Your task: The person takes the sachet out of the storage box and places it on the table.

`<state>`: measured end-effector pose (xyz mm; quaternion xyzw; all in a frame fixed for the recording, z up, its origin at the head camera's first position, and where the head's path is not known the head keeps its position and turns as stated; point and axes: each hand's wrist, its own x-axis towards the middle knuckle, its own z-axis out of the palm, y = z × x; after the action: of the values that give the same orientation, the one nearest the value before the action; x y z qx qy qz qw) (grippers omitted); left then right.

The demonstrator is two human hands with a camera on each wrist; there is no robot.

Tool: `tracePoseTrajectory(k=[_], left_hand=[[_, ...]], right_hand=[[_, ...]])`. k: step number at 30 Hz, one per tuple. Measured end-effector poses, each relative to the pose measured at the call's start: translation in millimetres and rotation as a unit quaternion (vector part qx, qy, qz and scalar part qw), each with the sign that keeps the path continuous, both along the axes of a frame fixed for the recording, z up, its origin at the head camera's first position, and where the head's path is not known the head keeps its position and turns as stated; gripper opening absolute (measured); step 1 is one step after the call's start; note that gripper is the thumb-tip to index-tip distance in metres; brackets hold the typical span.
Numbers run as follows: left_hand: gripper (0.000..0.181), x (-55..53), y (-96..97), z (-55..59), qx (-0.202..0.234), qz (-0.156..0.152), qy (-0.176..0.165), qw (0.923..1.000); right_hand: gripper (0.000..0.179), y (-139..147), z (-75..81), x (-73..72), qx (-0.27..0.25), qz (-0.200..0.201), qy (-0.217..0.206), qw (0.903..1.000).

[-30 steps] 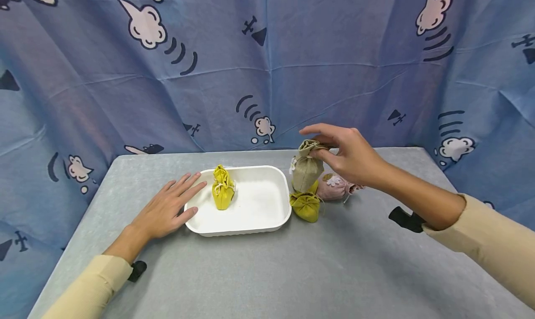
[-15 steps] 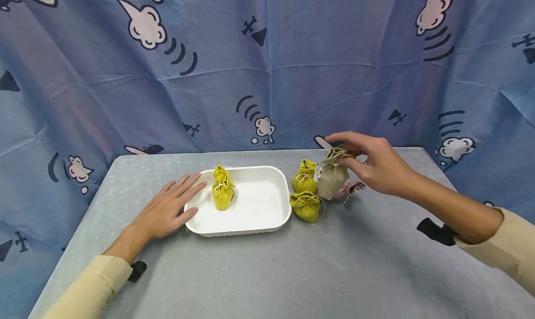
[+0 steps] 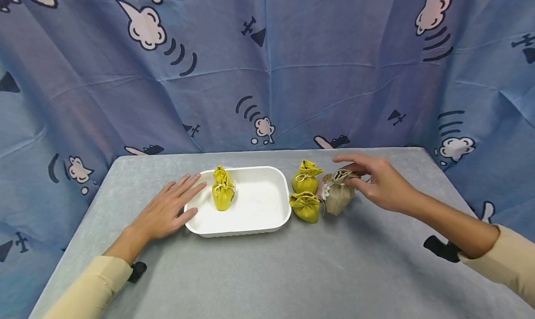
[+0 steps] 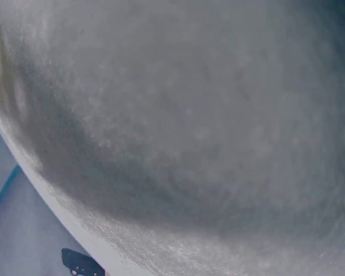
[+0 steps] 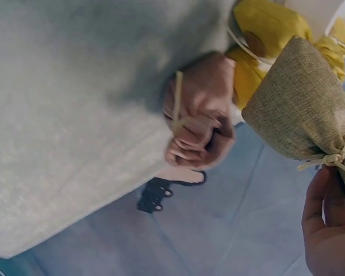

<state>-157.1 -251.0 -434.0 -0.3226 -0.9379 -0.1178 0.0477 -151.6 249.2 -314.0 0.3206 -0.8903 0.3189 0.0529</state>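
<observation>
Nearest to us, two pale sleeves (image 3: pixel 83 286) reach in from the lower corners, each with a black object at the cuff, over a grey table (image 3: pixel 267 277). Beyond the sleeve on our left, our left hand (image 3: pixel 169 207) lies at the left end of a white tray (image 3: pixel 259 205), its fingers spread and extended over the rim, grasping nothing. Inside that tray, in its left half, we see a tied yellow bag (image 3: pixel 223 191) standing upright. Just beyond the tray's right end sits the nearer yellow bag (image 3: pixel 306 208); whether it touches the tray wall we cannot tell. To its right, our right hand (image 3: pixel 376 182) pinches a khaki bag (image 3: pixel 340 198) by the gathered neck, between thumb and fingers. This khaki bag hangs tilted, its bottom toward us and a white flower (image 3: pixel 325 192) on its left side; we cannot tell whether its base meets the table. Mostly hidden behind it in the head view, a pink bag (image 5: pixel 204 98) lies on its side on the table, as the right wrist view shows. A little farther back, the farther yellow bag (image 3: pixel 305 180) stands upright, its neck tied with white cord. Past the table's far edge, we face a blue curtain (image 3: pixel 267 77) printed with pale, dark-outlined shapes.
</observation>
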Motion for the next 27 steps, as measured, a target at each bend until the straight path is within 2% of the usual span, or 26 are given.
tracePoseTrajectory(k=[7, 27], left_hand=[[0.067, -0.5, -0.1, -1.0, -0.004, 0.001, -0.001, 1.0], [0.066, -1.9, -0.9, -2.0, -0.002, 0.002, 0.0, 1.0]], right_hand=[[0.056, 5, -18.8, 1.2, -0.009, -0.005, -0.029, 0.9995], [0.051, 3, -53.8, 3.8, -0.021, 0.007, -0.087, 0.9959]])
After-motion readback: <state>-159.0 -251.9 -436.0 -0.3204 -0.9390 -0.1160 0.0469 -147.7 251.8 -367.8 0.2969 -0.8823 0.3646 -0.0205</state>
